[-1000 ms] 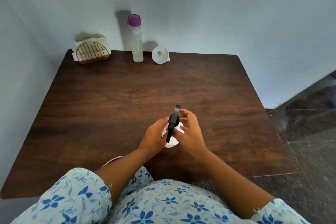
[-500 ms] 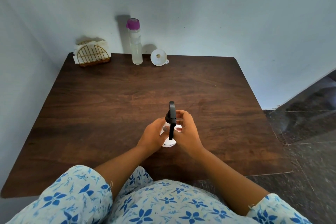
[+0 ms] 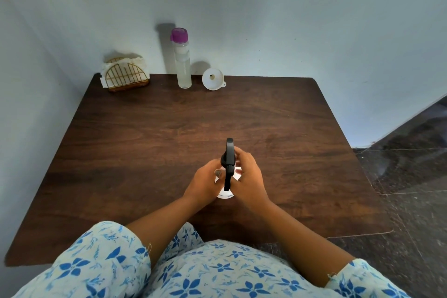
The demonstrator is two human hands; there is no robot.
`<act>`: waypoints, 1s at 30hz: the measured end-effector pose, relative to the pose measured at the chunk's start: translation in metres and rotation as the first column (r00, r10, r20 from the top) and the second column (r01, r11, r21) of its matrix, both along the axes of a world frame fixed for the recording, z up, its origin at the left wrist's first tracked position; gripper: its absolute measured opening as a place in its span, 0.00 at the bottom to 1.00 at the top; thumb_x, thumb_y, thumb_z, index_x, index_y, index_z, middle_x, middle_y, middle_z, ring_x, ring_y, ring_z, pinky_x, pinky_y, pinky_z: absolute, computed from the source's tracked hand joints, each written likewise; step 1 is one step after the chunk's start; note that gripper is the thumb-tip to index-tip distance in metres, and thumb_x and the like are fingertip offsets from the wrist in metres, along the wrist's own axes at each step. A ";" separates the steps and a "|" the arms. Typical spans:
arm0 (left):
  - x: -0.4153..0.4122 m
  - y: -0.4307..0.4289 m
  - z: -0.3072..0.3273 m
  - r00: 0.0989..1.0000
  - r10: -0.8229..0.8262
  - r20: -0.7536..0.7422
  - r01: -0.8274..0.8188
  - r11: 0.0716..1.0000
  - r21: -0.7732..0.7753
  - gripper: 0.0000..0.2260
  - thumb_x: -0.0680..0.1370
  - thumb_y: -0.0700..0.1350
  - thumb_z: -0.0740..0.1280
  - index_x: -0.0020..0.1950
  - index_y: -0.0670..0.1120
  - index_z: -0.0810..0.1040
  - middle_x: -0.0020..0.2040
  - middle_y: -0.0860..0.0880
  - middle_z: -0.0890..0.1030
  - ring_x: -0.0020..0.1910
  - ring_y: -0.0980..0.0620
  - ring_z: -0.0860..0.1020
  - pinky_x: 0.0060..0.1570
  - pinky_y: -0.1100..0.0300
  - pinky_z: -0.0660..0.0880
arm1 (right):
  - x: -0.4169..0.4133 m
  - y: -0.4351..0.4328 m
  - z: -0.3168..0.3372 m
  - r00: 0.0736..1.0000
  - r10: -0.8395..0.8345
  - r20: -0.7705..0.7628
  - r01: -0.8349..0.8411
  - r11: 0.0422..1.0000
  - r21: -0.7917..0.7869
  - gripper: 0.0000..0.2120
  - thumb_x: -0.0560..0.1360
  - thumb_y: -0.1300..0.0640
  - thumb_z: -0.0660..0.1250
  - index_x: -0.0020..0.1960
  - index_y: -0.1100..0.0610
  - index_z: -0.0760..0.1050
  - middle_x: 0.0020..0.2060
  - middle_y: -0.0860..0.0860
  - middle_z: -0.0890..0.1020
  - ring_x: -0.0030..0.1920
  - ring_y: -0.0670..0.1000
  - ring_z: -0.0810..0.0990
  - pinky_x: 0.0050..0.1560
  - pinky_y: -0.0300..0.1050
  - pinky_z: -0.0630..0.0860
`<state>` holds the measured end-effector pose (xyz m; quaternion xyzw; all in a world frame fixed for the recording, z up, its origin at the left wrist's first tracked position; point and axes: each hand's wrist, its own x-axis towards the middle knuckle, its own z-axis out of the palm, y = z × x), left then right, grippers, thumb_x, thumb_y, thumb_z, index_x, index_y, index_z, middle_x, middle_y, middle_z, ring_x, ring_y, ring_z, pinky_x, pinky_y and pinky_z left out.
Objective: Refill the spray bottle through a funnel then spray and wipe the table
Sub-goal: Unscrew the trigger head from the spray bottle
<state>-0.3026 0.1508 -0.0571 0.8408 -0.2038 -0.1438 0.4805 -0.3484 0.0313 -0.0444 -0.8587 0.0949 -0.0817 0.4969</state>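
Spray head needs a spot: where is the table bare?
Bare: left of the left hand, right of the right hand, and across the middle behind the spray bottle. Crowded along the back-left edge: napkin holder, tall bottle, funnel.

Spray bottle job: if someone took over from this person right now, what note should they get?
The left hand grips the spray bottle body; the right hand holds its neck under the black spray head.
The bottle stands toward the near side of the table.
At the far edge, untouched: refill bottle, funnel, napkin holder.
Done: nothing visible; the spray head is on.
Left: remove head, fit funnel, pour, close, spray, wipe.
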 end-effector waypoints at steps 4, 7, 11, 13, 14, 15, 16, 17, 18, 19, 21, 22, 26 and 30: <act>0.001 0.000 -0.001 0.999 -0.029 0.045 0.027 0.999 0.038 0.13 0.76 0.41 0.65 0.60 0.48 0.74 0.57 0.51 0.78 0.55 0.56 0.75 0.55 0.61 0.71 | 0.001 0.003 0.003 0.997 -0.054 0.057 0.049 0.994 0.094 0.16 0.72 0.51 0.70 0.58 0.47 0.72 0.53 0.45 0.76 0.54 0.47 0.76 0.55 0.49 0.77; 0.002 0.000 -0.001 0.999 -0.030 0.042 0.028 0.999 0.040 0.14 0.76 0.40 0.65 0.61 0.48 0.73 0.58 0.50 0.78 0.57 0.53 0.75 0.56 0.61 0.71 | 0.002 0.001 0.003 0.995 -0.025 0.098 0.021 0.999 0.044 0.16 0.73 0.62 0.69 0.60 0.55 0.74 0.52 0.45 0.72 0.54 0.46 0.74 0.55 0.50 0.77; 0.003 0.001 -0.003 0.995 -0.052 0.080 0.047 0.997 0.067 0.16 0.76 0.42 0.66 0.64 0.47 0.72 0.60 0.48 0.77 0.57 0.52 0.75 0.55 0.61 0.71 | 0.002 -0.001 0.012 0.996 -0.010 0.085 0.000 0.993 0.121 0.20 0.69 0.67 0.62 0.60 0.58 0.75 0.50 0.43 0.72 0.53 0.48 0.75 0.54 0.52 0.77; 0.004 0.001 -0.005 0.995 -0.049 0.083 0.042 0.996 0.082 0.16 0.76 0.43 0.66 0.64 0.47 0.72 0.59 0.48 0.78 0.56 0.52 0.75 0.53 0.63 0.70 | 0.001 -0.002 0.016 0.997 -0.015 0.077 0.004 0.990 0.144 0.22 0.68 0.69 0.61 0.59 0.55 0.75 0.51 0.44 0.75 0.55 0.51 0.75 0.56 0.51 0.76; 0.004 0.001 -0.005 0.996 -0.049 0.081 0.042 0.995 0.086 0.17 0.76 0.44 0.66 0.64 0.47 0.71 0.60 0.48 0.77 0.57 0.52 0.75 0.53 0.64 0.69 | 0.001 -0.003 0.017 0.997 -0.027 0.068 0.016 0.988 0.156 0.23 0.68 0.71 0.61 0.58 0.51 0.75 0.52 0.45 0.76 0.57 0.52 0.75 0.57 0.48 0.75; 0.004 0.001 -0.005 0.996 -0.049 0.076 0.042 0.995 0.087 0.18 0.76 0.44 0.66 0.65 0.47 0.71 0.61 0.48 0.77 0.58 0.52 0.74 0.53 0.64 0.68 | 0.000 -0.004 0.020 0.997 -0.043 0.057 0.033 0.985 0.167 0.26 0.69 0.73 0.61 0.56 0.46 0.74 0.51 0.45 0.77 0.57 0.50 0.75 0.57 0.43 0.74; 0.004 0.002 -0.005 0.996 -0.051 0.074 0.044 0.995 0.089 0.19 0.76 0.45 0.66 0.66 0.47 0.70 0.62 0.48 0.76 0.59 0.52 0.74 0.54 0.64 0.67 | 0.000 -0.006 0.022 0.997 -0.056 0.048 0.047 0.982 0.181 0.31 0.70 0.75 0.61 0.54 0.39 0.74 0.50 0.43 0.77 0.56 0.47 0.75 0.56 0.39 0.73; 0.004 0.002 -0.005 0.996 -0.054 0.073 0.047 0.994 0.094 0.20 0.76 0.45 0.66 0.67 0.46 0.69 0.63 0.48 0.76 0.60 0.51 0.73 0.55 0.64 0.67 | -0.001 -0.007 0.024 0.998 -0.055 0.041 0.046 0.979 0.200 0.35 0.70 0.77 0.61 0.52 0.35 0.74 0.49 0.42 0.78 0.55 0.45 0.76 0.56 0.37 0.73; 0.004 0.002 -0.006 0.996 -0.058 0.072 0.051 0.994 0.100 0.20 0.76 0.45 0.66 0.68 0.46 0.69 0.63 0.48 0.75 0.61 0.51 0.73 0.56 0.63 0.66 | -0.001 -0.008 0.024 0.998 -0.048 0.037 0.038 0.975 0.220 0.37 0.70 0.78 0.60 0.51 0.32 0.75 0.50 0.43 0.79 0.56 0.46 0.77 0.56 0.38 0.73; 0.005 0.003 -0.006 0.996 -0.060 0.070 0.052 0.993 0.106 0.21 0.76 0.46 0.66 0.68 0.46 0.68 0.64 0.48 0.75 0.61 0.51 0.73 0.56 0.63 0.66 | -0.001 -0.009 0.025 0.999 -0.041 0.035 0.031 0.971 0.239 0.38 0.70 0.78 0.60 0.52 0.31 0.75 0.51 0.45 0.80 0.57 0.50 0.77 0.58 0.43 0.74; 0.005 0.004 -0.007 0.996 -0.063 0.068 0.054 0.991 0.119 0.22 0.76 0.47 0.66 0.69 0.46 0.68 0.65 0.47 0.74 0.62 0.50 0.72 0.57 0.63 0.67 | -0.004 -0.011 0.028 0.998 -0.051 0.048 0.034 0.955 0.295 0.37 0.71 0.78 0.59 0.54 0.34 0.75 0.52 0.46 0.80 0.58 0.51 0.77 0.58 0.44 0.74; 0.005 0.004 -0.007 0.995 -0.066 0.071 0.057 0.990 0.127 0.22 0.76 0.47 0.66 0.69 0.46 0.67 0.65 0.47 0.74 0.62 0.50 0.72 0.58 0.62 0.67 | -0.006 -0.011 0.033 0.996 -0.067 0.062 0.043 0.943 0.329 0.34 0.72 0.78 0.59 0.55 0.37 0.75 0.52 0.46 0.80 0.56 0.47 0.79 0.56 0.40 0.74; 0.004 0.003 -0.005 0.995 -0.076 0.063 0.065 0.984 0.164 0.23 0.76 0.48 0.66 0.70 0.44 0.66 0.67 0.46 0.72 0.64 0.49 0.71 0.61 0.60 0.67 | -0.011 -0.013 0.057 0.985 -0.096 0.142 0.024 0.899 0.437 0.27 0.72 0.80 0.58 0.56 0.50 0.73 0.49 0.46 0.80 0.50 0.39 0.80 0.49 0.32 0.75; 0.004 0.002 -0.004 0.995 -0.084 0.060 0.071 0.980 0.183 0.24 0.76 0.49 0.66 0.70 0.45 0.65 0.68 0.47 0.71 0.64 0.50 0.71 0.62 0.58 0.68 | -0.008 -0.021 0.069 0.972 -0.159 0.171 0.069 0.894 0.443 0.27 0.73 0.79 0.58 0.57 0.49 0.73 0.50 0.44 0.80 0.54 0.40 0.79 0.52 0.33 0.74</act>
